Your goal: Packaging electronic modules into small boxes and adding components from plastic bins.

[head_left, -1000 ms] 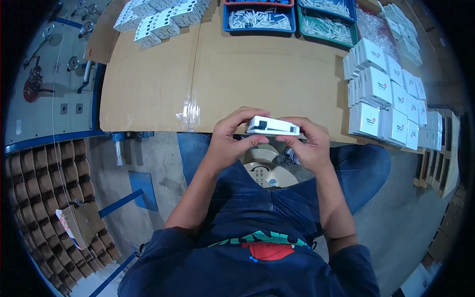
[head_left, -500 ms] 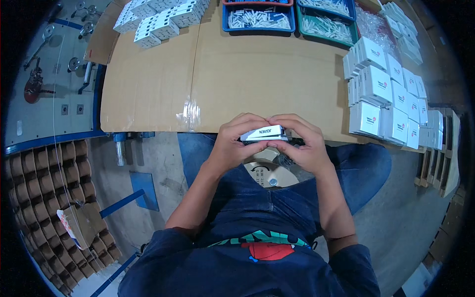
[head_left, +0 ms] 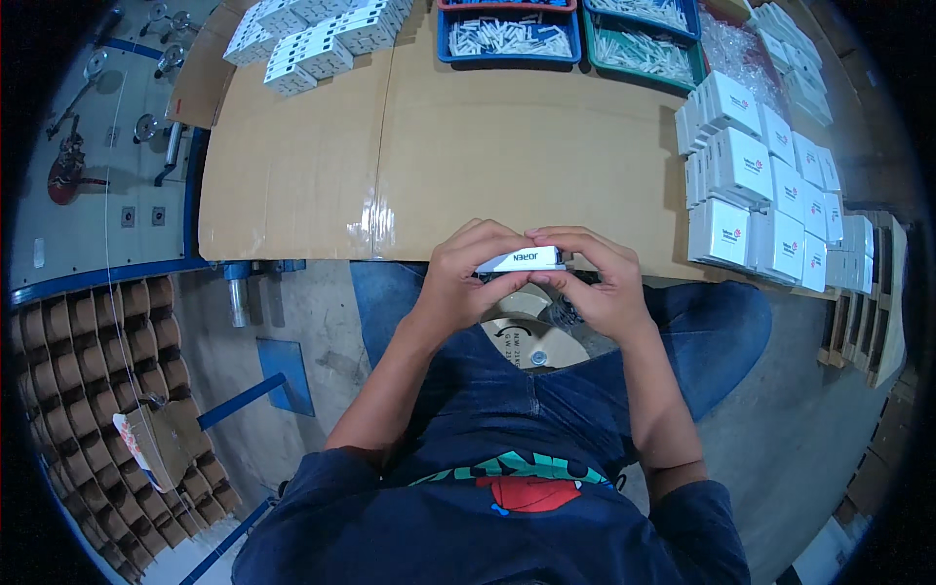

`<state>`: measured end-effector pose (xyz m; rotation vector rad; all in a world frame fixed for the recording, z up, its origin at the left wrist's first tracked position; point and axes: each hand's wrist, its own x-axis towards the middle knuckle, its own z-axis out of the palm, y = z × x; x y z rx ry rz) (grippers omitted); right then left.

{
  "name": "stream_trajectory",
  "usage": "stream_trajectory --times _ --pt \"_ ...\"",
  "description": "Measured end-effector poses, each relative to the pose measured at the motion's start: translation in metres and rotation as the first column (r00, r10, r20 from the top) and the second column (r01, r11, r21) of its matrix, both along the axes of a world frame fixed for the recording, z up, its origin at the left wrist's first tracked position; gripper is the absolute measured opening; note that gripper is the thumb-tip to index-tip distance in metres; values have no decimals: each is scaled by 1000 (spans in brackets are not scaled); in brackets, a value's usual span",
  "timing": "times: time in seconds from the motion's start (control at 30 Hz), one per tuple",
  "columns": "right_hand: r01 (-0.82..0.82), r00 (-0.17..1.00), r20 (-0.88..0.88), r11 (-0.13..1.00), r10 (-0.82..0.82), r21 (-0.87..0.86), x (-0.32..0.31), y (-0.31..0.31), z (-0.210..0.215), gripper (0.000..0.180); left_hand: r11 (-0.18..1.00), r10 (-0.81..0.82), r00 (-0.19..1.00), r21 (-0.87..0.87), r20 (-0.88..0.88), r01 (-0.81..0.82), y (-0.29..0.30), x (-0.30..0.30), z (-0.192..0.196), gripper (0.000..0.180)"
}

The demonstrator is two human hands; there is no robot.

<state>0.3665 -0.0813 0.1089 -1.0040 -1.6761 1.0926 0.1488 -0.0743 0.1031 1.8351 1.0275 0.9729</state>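
Between my two hands, just off the near edge of the cardboard-covered table, is a small flat white plastic case (head_left: 522, 260) with dark lettering on the side that shows. My left hand (head_left: 456, 278) grips its left end, thumb below and fingers over the top. The right hand (head_left: 603, 283) pinches the other end in the same way. Much of the case is covered by my fingers, and its underside cannot be seen.
Stacked white square cases (head_left: 746, 171) stand at the table's right. White blocks with dark openings (head_left: 331, 49) sit at the far left. A blue tray (head_left: 512, 62) and a green tray (head_left: 643, 82) of small white pieces lie at the back. Cardboard (head_left: 292, 175) covers the table.
The dark gap along the case's lower side has closed, and its white side now looks whole. My hands have barely moved.
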Motion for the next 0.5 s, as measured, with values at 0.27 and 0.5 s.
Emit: stream_trajectory --times 0.27,0.5 --pt "-15 999 31 1000 15 -20 3 3 10 35 998 12 999 -55 37 -10 -3 0 5 33" --pt "-36 999 35 999 36 -16 17 8 -1 44 991 22 977 -133 212 7 2 -6 4 31"
